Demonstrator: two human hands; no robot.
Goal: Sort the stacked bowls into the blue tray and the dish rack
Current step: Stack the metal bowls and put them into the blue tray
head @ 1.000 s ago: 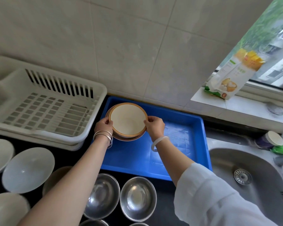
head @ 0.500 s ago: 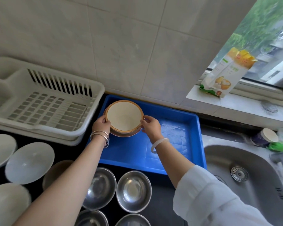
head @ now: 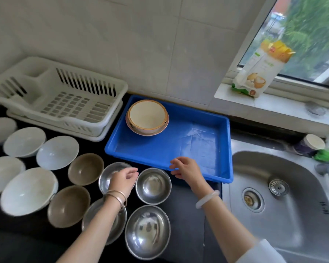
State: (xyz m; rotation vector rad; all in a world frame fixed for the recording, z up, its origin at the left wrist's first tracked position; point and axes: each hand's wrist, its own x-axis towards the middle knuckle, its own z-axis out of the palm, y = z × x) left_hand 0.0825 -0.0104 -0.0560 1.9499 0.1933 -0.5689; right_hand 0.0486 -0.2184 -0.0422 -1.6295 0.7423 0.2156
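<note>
A cream bowl with an orange rim [head: 147,115] sits nested in a wider bowl in the far left corner of the blue tray [head: 198,166]. The white dish rack [head: 61,99] stands left of the tray and holds nothing. My left hand [head: 123,178] hovers over a steel bowl [head: 107,174], fingers loosely curled, holding nothing. My right hand [head: 185,168] floats over the tray's near rim, fingers apart. Another steel bowl [head: 153,185] lies between my hands. More steel bowls, brown bowls [head: 85,168] and white bowls [head: 57,152] cover the dark counter.
A steel sink [head: 285,196] lies to the right of the tray, with a small jar [head: 311,144] behind it. A food packet [head: 262,71] leans on the windowsill. A tiled wall backs the counter.
Both hands let go of the orange-rimmed bowl, which now rests in the tray's far left corner, and pulled back toward the steel bowls near me.
</note>
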